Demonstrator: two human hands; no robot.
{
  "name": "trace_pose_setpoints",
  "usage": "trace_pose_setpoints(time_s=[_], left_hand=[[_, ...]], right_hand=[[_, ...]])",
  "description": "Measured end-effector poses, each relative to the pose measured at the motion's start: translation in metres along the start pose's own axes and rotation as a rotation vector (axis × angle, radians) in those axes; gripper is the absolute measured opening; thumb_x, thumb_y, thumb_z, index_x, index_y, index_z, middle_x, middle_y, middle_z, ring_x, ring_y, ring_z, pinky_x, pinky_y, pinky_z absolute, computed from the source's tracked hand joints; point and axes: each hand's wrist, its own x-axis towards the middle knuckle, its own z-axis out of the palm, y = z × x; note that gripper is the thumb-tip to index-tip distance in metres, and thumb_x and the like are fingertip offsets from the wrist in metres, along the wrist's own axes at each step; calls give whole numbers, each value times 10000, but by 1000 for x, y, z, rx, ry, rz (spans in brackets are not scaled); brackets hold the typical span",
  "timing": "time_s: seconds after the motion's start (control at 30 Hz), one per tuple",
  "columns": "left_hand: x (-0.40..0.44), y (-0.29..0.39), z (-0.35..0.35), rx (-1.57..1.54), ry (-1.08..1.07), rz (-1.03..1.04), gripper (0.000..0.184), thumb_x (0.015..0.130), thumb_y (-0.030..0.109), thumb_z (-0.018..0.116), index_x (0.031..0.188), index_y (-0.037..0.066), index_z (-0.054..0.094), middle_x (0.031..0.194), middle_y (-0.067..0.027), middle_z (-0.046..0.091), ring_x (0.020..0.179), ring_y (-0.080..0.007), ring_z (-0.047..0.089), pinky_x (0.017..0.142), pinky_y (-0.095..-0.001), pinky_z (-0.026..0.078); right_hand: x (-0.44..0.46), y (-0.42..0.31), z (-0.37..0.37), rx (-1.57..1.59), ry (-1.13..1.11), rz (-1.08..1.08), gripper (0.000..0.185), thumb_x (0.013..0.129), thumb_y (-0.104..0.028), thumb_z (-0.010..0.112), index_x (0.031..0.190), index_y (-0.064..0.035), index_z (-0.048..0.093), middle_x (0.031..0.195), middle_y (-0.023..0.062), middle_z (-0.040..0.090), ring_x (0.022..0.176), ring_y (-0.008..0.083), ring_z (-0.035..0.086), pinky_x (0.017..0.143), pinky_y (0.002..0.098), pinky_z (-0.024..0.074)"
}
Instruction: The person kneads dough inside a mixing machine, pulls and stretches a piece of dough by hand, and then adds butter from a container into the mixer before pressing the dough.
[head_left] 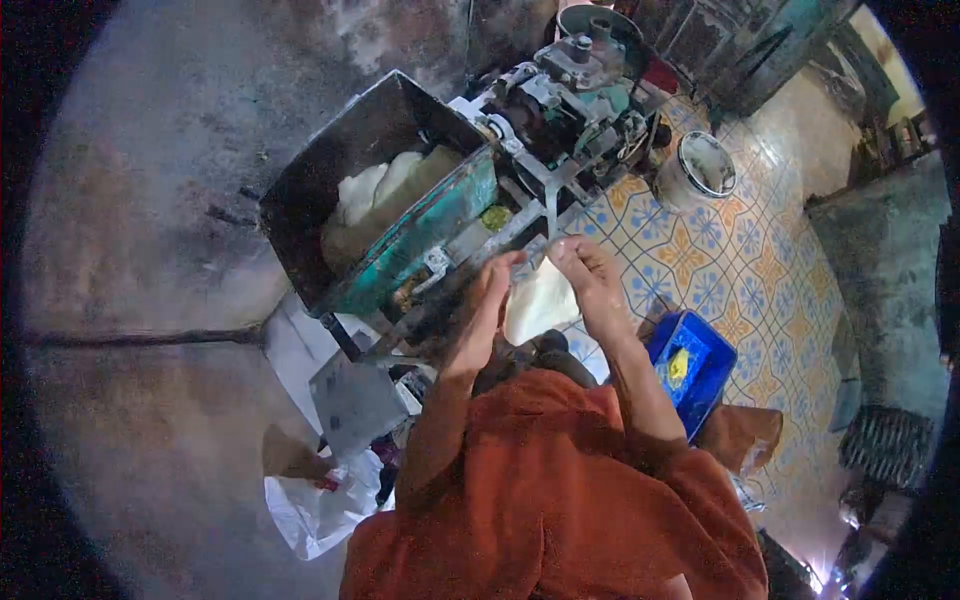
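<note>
A pale, smooth piece of dough (541,303) hangs in front of my body, between my two hands. My right hand (592,282) has its fingers curled in a pinch at the dough's upper right edge. On the other side, my left hand (488,302) is beside the dough with its fingers stretched out; whether it touches the dough is hard to tell. Just past my left hand stands a metal trough (420,228) with worn green paint, and a larger lump of dough (377,190) lies inside it.
Greasy machinery (575,110) joins the trough's far end. A white bucket (707,165) stands on the patterned tile floor (770,265). To my right is a blue crate (712,372) holding something yellow. A white plastic bag (320,505) lies at lower left, near a stained wall (150,200).
</note>
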Motion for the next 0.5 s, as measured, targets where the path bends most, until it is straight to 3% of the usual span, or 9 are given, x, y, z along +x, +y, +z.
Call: trace_pose_setpoints(time_s=[0.07, 0.13, 0.2, 0.27, 0.3, 0.4, 0.43, 0.5], left_hand=[[4, -3, 0, 172, -44, -9, 507, 898, 400, 644, 1225, 20, 566, 1089, -57, 616, 972, -110, 560, 835, -249, 441], [1, 5, 1, 357, -65, 53, 304, 912, 319, 634, 1000, 29, 657, 851, 23, 618, 767, -50, 552, 655, -231, 440], [4, 25, -2, 316, -5, 155, 269, 901, 298, 654, 868, 31, 654, 737, 44, 587, 643, -33, 509, 581, -221, 409], [5, 33, -4, 286, 61, 201, 281, 906, 305, 648, 842, 32, 639, 716, 42, 570, 629, -28, 499, 570, -214, 394], [4, 33, -4, 280, 85, 216, 293, 926, 311, 623, 837, 32, 630, 717, 37, 568, 634, -29, 501, 568, -212, 391], [8, 30, -8, 268, 80, 229, 311, 945, 332, 593, 860, 35, 629, 728, 34, 573, 654, -28, 505, 570, -217, 398], [8, 27, -10, 227, 54, 213, 321, 960, 345, 565, 901, 37, 632, 744, 38, 581, 680, -31, 511, 587, -219, 406], [8, 21, -9, 219, 77, 207, 323, 962, 352, 561, 922, 40, 633, 761, 34, 586, 686, -36, 521, 596, -218, 414]], right_hand=[[3, -11, 3, -218, -41, -91, 274, 956, -312, 569, 978, -46, 629, 756, -33, 596, 677, 54, 545, 607, 213, 426], [1, -13, 8, -155, -27, -95, 287, 955, -319, 571, 988, -40, 629, 752, -37, 575, 676, 53, 526, 612, 219, 420], [-1, -10, 4, -88, -14, -101, 301, 955, -327, 573, 997, -34, 628, 747, -41, 555, 674, 52, 506, 617, 224, 414], [-5, 2, -17, -68, -212, 161, 289, 947, -323, 586, 933, -41, 643, 751, -42, 520, 680, 55, 461, 609, 237, 383], [-8, 7, -18, -66, -334, 176, 302, 921, -336, 619, 866, -41, 656, 756, -46, 511, 673, 61, 432, 601, 245, 349], [-14, 7, -7, -192, -316, 77, 325, 881, -357, 664, 805, -41, 649, 781, -45, 521, 730, 65, 454, 639, 231, 345], [-12, 1, -10, -176, -263, 111, 207, 897, -242, 649, 884, -37, 671, 883, -2, 642, 862, 94, 559, 804, 259, 428], [-4, -7, -7, -38, -180, 14, 199, 901, -238, 644, 866, -43, 662, 882, -3, 635, 856, 98, 554, 793, 268, 424]])
